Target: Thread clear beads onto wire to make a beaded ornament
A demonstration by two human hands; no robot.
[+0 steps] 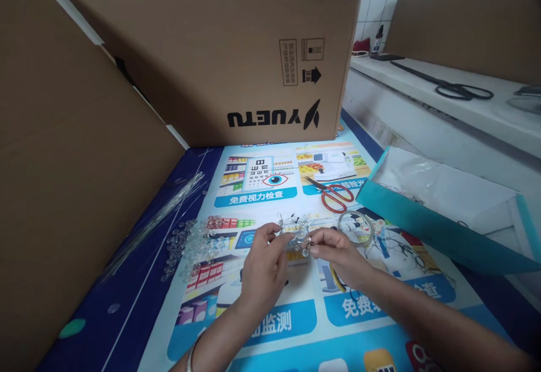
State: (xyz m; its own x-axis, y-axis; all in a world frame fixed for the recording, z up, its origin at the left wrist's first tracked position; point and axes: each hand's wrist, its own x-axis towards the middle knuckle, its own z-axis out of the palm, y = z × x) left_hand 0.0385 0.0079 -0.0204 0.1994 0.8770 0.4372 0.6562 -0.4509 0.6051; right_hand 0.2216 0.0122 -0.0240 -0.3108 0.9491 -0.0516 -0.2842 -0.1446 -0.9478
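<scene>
My left hand (265, 256) pinches the left side of a small openwork piece of clear beads and thin wire (301, 225), held just above the printed mat. At its right side, the fingertips of my right hand (338, 251) are pressed together on the same beaded wire piece, near a small dark loop. The fingers partly cover it, so its full shape is hard to make out. Loose clear beads (190, 245) lie in a pile to the left of my left hand. Beyond my right hand rest red-handled scissors (333, 193) and a coil of wire (356, 227).
A teal box (439, 220) with a white inside stands at the right. Long thin wires (158, 217) lie on the left. Tall cardboard (211, 51) walls off the back and left. Large black scissors (454, 85) lie on a ledge. Several wire pieces (406, 251) lie beside the box.
</scene>
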